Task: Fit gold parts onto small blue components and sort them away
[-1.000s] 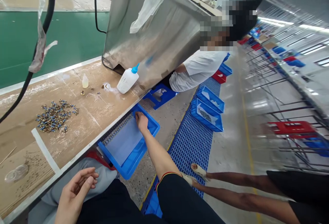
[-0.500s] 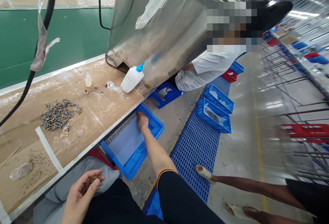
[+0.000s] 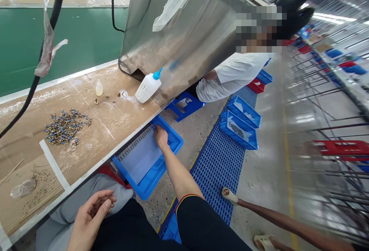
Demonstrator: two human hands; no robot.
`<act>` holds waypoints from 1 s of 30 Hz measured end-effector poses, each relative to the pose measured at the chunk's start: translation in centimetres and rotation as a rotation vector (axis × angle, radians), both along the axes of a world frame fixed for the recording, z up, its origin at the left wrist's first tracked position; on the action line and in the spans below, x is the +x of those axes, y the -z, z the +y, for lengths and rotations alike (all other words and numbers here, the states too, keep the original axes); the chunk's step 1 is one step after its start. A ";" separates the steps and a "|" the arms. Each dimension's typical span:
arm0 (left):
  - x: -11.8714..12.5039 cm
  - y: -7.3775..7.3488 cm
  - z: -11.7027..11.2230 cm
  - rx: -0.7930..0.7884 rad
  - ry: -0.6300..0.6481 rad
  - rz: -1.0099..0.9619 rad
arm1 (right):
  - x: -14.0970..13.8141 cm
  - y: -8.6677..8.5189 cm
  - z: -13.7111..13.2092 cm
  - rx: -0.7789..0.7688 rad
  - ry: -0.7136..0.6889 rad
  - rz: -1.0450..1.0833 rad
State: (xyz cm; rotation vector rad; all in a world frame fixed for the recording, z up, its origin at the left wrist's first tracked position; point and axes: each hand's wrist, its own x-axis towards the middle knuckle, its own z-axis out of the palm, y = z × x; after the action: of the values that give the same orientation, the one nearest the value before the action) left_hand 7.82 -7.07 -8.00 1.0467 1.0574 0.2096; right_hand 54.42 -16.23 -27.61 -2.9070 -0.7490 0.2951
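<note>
My right hand (image 3: 160, 136) reaches down into a blue bin (image 3: 170, 149) under the bench edge. Its fingers are bent at a row of small metal parts (image 3: 135, 143) along the bin's far side, where a pale sheet (image 3: 141, 158) lines the bottom. What the fingertips pinch is hidden. My left hand (image 3: 91, 217) rests palm up on my lap with the fingers loosely curled into a cup, and something small and dark seems to lie in the palm. A heap of small blue and brass parts (image 3: 66, 126) sits on the bench (image 3: 109, 128).
A white glue bottle with a blue tip (image 3: 148, 87) and a tiny bottle (image 3: 99, 88) stand near a steel housing (image 3: 178, 35). A black hose (image 3: 43, 55) hangs at left. A seated person in white (image 3: 233, 76), more blue bins (image 3: 240, 122), and another person's leg (image 3: 288, 226) are to the right.
The other person's legs have moved off toward the lower right. My right hand stays in the bin and my left hand stays cupped on my lap.
</note>
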 end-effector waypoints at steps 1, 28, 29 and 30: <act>-0.1 0.1 0.1 -0.001 -0.001 -0.002 | 0.1 0.0 0.2 -0.020 0.005 0.008; -1.2 1.6 -0.3 -0.045 0.082 -0.117 | -4.9 -7.4 1.6 0.382 0.088 -0.192; -1.2 1.5 -0.3 -0.046 0.070 -0.120 | -6.5 -8.7 2.0 0.463 0.056 -0.218; -1.1 1.5 -0.3 -0.043 0.060 -0.126 | -8.4 -10.0 2.6 0.547 -0.001 -0.226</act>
State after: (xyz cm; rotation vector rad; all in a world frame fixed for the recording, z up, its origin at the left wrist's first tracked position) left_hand 6.71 -7.33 -9.46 1.0114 0.9126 0.2008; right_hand 46.01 -13.58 -17.57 -2.4364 -0.7223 -0.2144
